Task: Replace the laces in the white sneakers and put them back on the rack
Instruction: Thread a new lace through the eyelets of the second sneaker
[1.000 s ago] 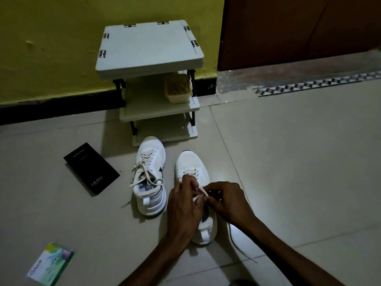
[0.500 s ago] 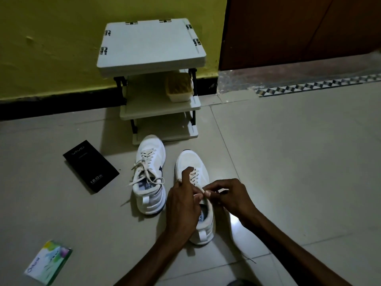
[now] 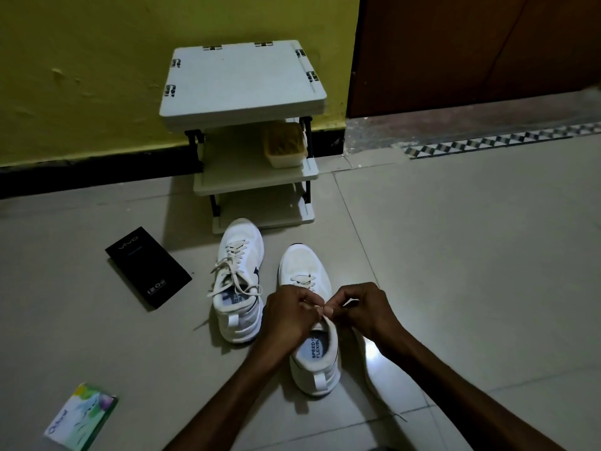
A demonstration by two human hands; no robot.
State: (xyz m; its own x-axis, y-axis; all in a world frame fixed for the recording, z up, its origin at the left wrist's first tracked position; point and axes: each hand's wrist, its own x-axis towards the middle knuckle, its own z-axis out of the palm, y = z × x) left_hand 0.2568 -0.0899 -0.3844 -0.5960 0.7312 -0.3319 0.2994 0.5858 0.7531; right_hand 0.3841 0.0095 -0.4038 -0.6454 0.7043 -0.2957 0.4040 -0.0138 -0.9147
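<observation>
Tiled floor [image 3: 455,255]: lace [image 3: 303,281] pinched by left grip [image 3: 289,317], right grip [image 3: 366,309], over sneaker [image 3: 304,260].

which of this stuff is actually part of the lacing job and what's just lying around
Job: sneaker being laced, lace pinched by left hand and right hand, other sneaker, rack.
Lying about: black box, green-and-white box, tub on the rack shelf.

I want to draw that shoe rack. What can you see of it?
The shoe rack is small, pale grey, plastic-looking, with three flat shelves on thin black posts. Black clips dot the top's back and side edges. It stands upright on the floor against the yellow wall. A tub sits on the middle shelf's right side. One sneaker lies with its toe just before the bottom shelf.
</observation>
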